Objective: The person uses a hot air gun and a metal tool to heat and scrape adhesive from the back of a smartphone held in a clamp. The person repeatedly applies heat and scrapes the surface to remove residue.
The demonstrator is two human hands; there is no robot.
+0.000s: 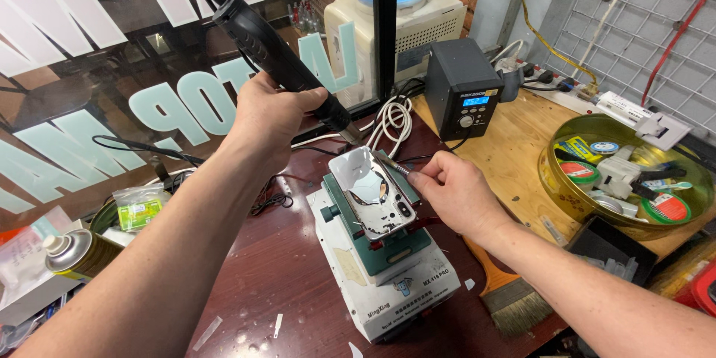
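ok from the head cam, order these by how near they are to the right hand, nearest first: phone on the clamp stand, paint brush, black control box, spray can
1. phone: right beside the right hand, just to its left on the stand.
2. paint brush: below the hand, near the table's front edge.
3. black control box: behind the hand; rank against the brush is close to call.
4. spray can: far left, clearly farthest.

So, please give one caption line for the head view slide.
Left hand aims hot-air gun at phone; right hand holds tweezers.
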